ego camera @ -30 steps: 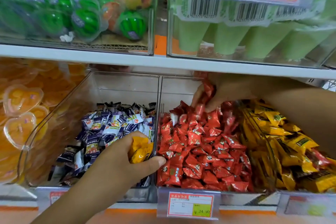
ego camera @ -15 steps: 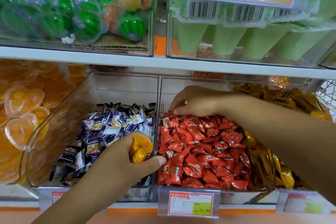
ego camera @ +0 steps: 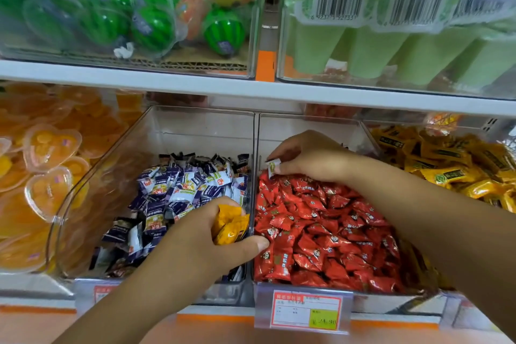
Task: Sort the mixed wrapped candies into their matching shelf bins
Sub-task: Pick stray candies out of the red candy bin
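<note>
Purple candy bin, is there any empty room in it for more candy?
Yes. The bin is bare at the back, behind the purple candies. Its front is crowded, and the left hand covers the front right corner.

The head-worn wide-angle camera looked forward and down at close range, with the red-candy bin [ego camera: 304, 134] toward 5 o'clock.

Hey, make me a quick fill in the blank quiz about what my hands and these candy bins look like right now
1. The left hand grips ___ wrapped candies.
2. The right hand pinches one white-wrapped candy over the bin filled with ___ candies.
3. The purple-and-white candies lie in the bin just ___ of that one.
Missing words: yellow, red, left.
</note>
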`<act>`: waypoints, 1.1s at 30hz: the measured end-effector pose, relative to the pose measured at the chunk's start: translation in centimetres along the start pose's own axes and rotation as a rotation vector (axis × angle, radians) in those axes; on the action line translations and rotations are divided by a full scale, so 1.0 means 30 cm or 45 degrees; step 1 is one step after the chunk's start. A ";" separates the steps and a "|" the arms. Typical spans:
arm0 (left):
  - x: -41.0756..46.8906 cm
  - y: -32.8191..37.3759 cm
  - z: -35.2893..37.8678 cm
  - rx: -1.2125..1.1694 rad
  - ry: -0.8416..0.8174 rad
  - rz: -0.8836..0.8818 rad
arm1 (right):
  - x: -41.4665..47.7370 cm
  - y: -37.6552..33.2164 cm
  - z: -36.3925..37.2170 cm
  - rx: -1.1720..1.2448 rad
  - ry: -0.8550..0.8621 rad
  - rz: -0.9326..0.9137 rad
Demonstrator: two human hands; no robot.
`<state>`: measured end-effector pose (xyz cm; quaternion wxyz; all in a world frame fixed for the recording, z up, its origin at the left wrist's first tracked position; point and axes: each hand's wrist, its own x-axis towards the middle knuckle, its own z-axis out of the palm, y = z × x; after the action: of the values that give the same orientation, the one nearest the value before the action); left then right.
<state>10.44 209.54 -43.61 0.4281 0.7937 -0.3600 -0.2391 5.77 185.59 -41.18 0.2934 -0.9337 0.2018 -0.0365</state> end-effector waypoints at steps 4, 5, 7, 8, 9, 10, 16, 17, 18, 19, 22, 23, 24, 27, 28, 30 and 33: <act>-0.003 0.005 -0.001 0.003 -0.011 0.000 | -0.029 -0.034 -0.032 0.075 0.178 -0.046; -0.004 0.005 -0.002 0.003 -0.020 -0.002 | -0.031 -0.054 -0.036 0.171 0.259 -0.069; -0.004 0.003 -0.004 0.015 -0.031 -0.010 | -0.024 -0.103 -0.045 0.435 0.301 -0.082; -0.004 0.004 -0.004 0.013 -0.034 -0.017 | -0.016 -0.126 -0.050 0.494 0.236 -0.063; -0.005 0.005 -0.004 0.006 -0.034 -0.023 | -0.010 -0.146 -0.054 0.469 0.141 -0.040; -0.006 0.007 -0.005 0.004 -0.035 -0.025 | -0.004 -0.158 -0.059 0.377 0.073 -0.008; -0.003 -0.004 -0.003 -0.024 -0.039 0.017 | -0.060 -0.145 -0.049 -0.458 -0.555 -0.016; -0.001 -0.005 -0.003 -0.028 -0.044 0.017 | -0.069 -0.140 -0.016 -0.537 -0.708 0.024; -0.001 -0.004 -0.003 -0.019 -0.048 0.020 | -0.073 -0.129 0.026 -0.662 -0.793 0.067; -0.001 -0.002 -0.002 -0.002 -0.048 0.020 | -0.068 -0.110 0.070 -0.821 -0.827 0.104; 0.003 -0.006 0.002 0.047 -0.005 0.011 | -0.026 -0.062 0.153 -1.127 -0.766 0.122; 0.003 -0.005 0.003 0.049 -0.002 0.008 | -0.012 -0.052 0.158 -1.182 -0.709 0.089; 0.003 -0.005 0.005 0.045 -0.014 0.014 | -0.001 -0.045 0.156 -1.231 -0.643 0.049; -0.002 -0.003 0.006 0.040 -0.045 0.086 | 0.029 -0.021 0.138 -1.201 -0.443 -0.057; -0.005 -0.002 0.006 0.047 -0.031 0.097 | 0.035 -0.015 0.127 -1.131 -0.404 -0.055; -0.009 0.000 0.007 0.050 0.005 0.104 | 0.049 -0.004 0.090 -0.892 -0.331 0.009; -0.008 0.002 0.006 0.042 0.005 0.112 | 0.050 0.020 0.004 -0.401 -0.178 0.101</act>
<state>10.14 209.62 -43.64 0.4257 0.7845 -0.3978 -0.2125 6.95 184.61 -41.71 0.1581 -0.9597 0.2209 0.0723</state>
